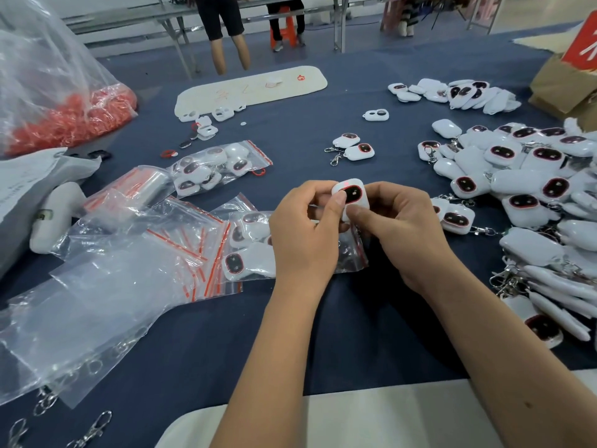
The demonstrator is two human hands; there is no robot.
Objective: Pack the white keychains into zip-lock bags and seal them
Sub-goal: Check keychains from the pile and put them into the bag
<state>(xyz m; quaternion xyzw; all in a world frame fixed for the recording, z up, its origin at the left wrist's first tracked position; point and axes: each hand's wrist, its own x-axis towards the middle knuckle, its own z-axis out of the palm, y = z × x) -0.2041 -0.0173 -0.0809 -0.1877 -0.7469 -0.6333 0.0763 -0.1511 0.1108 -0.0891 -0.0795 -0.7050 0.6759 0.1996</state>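
Note:
Both my hands hold one white keychain [351,194] with a dark red-rimmed oval face, lifted above the blue table. My left hand [303,234] pinches its left edge with the thumb. My right hand [397,227] grips its lower right side. Under my hands lies a zip-lock bag [248,250] with several keychains inside, its right part hidden. A second filled bag [219,168] lies further back. Empty red-striped zip-lock bags [181,253] are spread at the left. A large pile of loose keychains [533,189] covers the right side.
Two loose keychains [353,147] lie mid-table. A big clear sack of red rings [64,114] stands far left, a cardboard box [568,85] far right. Metal clasps [93,428] lie near the front edge. A white mat [252,88] is at the back. People's legs stand beyond the table.

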